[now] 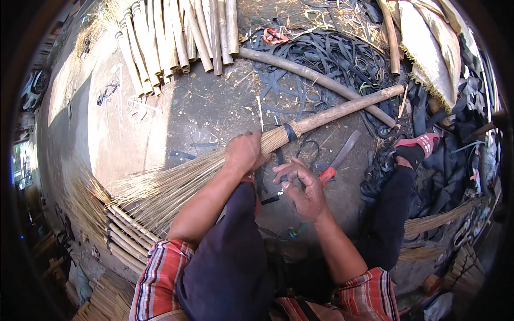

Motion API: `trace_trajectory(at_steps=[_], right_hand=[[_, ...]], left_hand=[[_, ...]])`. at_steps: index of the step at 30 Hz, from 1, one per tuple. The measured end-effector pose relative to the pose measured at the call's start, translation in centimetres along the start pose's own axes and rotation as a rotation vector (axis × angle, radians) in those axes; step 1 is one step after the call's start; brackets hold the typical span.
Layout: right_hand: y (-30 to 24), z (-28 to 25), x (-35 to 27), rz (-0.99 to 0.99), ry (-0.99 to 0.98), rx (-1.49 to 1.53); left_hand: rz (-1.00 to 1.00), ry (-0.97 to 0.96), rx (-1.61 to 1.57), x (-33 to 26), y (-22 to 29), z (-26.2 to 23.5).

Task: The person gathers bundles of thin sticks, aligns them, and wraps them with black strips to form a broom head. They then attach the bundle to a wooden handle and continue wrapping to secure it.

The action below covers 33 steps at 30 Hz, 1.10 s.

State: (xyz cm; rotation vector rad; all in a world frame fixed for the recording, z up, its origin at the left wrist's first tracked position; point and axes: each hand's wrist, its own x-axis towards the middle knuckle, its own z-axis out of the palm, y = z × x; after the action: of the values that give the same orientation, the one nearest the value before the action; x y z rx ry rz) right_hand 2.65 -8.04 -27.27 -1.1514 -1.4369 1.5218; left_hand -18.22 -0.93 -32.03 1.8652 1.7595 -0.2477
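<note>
A broom [211, 172] of pale stiff bristles lies slanting in front of me, its wooden handle [350, 108] pointing to the far right. A black band [290, 132] circles the bristles where they meet the handle. My left hand [245, 152] is closed around the bristles just below that band. Nearer to me, my right hand [303, 188] has its fingers curled, with a dark rubber strip [284, 180] between thumb and fingers; most of the strip is hidden. Beside the right hand lies a knife [347, 150] with a red handle, on the ground.
Several wooden handles [198, 32] and brooms lie at the far left. A heap of black rubber strips [332, 56] spreads at the far right, with a loose pole [316, 77] across it. Bundled brooms [126, 230] lie at left. My sandalled foot [418, 147] rests at right.
</note>
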Motion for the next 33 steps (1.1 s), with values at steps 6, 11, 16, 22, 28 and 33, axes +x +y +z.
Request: trace_trajectory(at_steps=[6, 11, 16, 22, 28, 33], right_hand=[[2.9, 3.6, 4.9, 0.335, 0.218, 0.281], [5.9, 4.9, 6.7, 0.271, 0.284, 0.028], [5.6, 4.7, 7.2, 0.414, 0.302, 0.023], [6.3, 4.2, 8.0, 0.477, 0.288, -0.023], [6.4, 2.2, -1.1, 0.566, 0.095, -0.044], [9.6, -0.2, -7.7, 0.419, 0.001, -0.400]], left_hand=[[0.040, 0.115, -0.004, -0.8, -0.2, 1.2], [0.051, 0.158, 0.026, -0.9, -0.3, 2.1], [-0.020, 0.154, 0.059, -1.1, 0.1, 2.1], [0.103, 0.228, 0.046, -1.6, 0.0, 1.9], [0.061, 0.079, -0.052, -0.4, -0.7, 0.7], [0.109, -0.064, -0.188, -1.3, 0.1, -3.7]])
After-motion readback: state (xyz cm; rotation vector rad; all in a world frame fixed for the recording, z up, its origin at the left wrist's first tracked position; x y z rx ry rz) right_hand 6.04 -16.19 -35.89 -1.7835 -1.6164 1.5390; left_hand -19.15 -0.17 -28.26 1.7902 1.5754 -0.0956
